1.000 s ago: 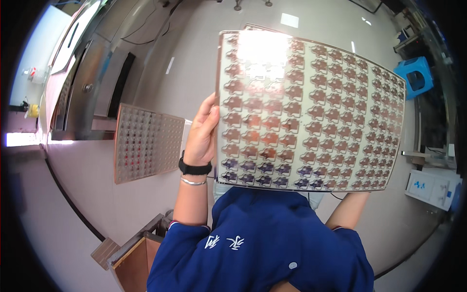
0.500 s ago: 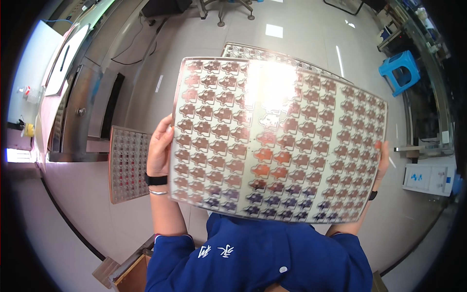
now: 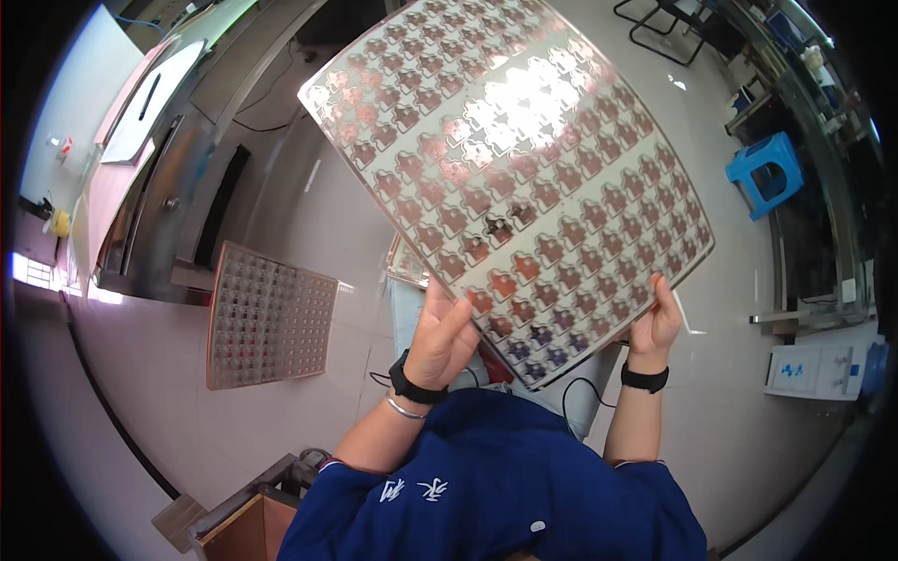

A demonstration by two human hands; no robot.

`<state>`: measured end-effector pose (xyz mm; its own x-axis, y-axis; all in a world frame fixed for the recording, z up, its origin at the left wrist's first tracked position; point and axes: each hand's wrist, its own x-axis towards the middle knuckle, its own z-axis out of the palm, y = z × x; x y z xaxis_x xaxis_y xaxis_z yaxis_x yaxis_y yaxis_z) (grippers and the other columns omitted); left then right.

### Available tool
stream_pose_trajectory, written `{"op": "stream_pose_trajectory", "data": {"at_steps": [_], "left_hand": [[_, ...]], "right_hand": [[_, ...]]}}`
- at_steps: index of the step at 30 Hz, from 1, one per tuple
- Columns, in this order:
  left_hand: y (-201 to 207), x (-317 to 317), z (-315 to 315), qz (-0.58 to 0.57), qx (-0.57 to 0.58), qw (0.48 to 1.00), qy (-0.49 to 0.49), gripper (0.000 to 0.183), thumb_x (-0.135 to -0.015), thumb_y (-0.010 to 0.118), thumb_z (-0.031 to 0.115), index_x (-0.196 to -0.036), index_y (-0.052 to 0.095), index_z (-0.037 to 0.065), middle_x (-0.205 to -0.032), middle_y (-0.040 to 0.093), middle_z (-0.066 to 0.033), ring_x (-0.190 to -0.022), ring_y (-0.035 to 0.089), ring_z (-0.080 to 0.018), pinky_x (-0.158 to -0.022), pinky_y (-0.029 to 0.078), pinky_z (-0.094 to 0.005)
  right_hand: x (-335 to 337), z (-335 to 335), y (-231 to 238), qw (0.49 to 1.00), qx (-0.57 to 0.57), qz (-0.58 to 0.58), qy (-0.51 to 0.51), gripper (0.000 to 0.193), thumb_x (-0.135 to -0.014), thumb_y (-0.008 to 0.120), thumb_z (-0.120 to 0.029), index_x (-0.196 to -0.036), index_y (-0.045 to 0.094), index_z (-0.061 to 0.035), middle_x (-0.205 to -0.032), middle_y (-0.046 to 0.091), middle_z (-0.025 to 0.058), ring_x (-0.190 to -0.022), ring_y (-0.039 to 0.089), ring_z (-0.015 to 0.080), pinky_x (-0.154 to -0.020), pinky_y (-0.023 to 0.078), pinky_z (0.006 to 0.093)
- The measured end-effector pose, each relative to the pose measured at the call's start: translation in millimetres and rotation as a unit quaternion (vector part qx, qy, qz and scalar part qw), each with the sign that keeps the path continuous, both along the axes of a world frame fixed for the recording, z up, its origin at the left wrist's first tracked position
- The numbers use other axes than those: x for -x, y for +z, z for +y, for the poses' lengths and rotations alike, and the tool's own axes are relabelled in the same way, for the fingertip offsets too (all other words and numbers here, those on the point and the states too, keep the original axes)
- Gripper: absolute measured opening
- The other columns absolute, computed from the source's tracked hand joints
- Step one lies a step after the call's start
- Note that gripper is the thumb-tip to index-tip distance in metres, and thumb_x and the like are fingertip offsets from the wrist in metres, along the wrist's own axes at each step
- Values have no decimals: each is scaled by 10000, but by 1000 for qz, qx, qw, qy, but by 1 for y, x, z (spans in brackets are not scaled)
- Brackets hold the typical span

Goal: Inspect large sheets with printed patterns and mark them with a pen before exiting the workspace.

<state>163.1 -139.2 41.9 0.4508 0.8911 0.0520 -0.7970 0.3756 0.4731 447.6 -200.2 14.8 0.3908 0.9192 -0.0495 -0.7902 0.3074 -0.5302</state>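
A large flat panel (image 3: 561, 210) hangs at a slant before me, its pale face covered with rows of small copper-coloured, notched shapes. It looks like a sheet of circuit boards, with bright glare on its upper part. My left hand (image 3: 445, 329) pinches its lower left edge, thumb on the face. At the lower right edge, my right hand (image 3: 658, 320) grips too, its thumb in front and its other fingers mostly hidden behind. Part of another panel (image 3: 409, 262) shows behind the held one, near my left hand. Its remainder is hidden.
To the left, a similar patterned panel (image 3: 271, 318) stands leaning above the floor. A wooden box (image 3: 245, 528) is close by my left elbow. Papers lie on a bench (image 3: 140, 122) at far left. A blue stool (image 3: 767, 173) and a white drawer unit (image 3: 814, 369) stand right.
The panel has turned from nearly level to a steep slant and moved up and away. Both hands have come closer together along its lower edges. The leaning panel at left is more exposed.
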Motion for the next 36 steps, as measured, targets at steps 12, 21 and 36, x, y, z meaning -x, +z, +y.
{"op": "stream_pose_trajectory", "data": {"at_steps": [12,21,36], "left_hand": [[4,67,44,153,-62,985,-56,642,-833,601,110,-1367,276,-37,-1304,458,-137,-1201,442,-200,-1024,330,-333],[5,45,34,-17,86,995,-44,671,-943,310,497,-1402,224,15,-1387,367,-156,-1280,356,-277,-1033,340,-411],[-17,14,-6,117,13,985,-128,608,-868,542,61,-1390,230,46,-1348,392,-98,-1221,405,-192,-1016,338,-364]], "right_hand": [[-24,-4,22,992,36,-89,83,554,-957,399,-349,-1359,299,17,-1292,468,171,-1158,490,256,-971,425,387],[-22,13,6,989,78,-114,48,299,-965,403,-176,-1200,481,-9,-1122,583,93,-1012,579,188,-886,478,335],[-150,-56,-26,996,-57,-29,-64,286,-921,514,-210,-1119,507,-3,-1062,603,133,-934,602,178,-772,522,271]]}}
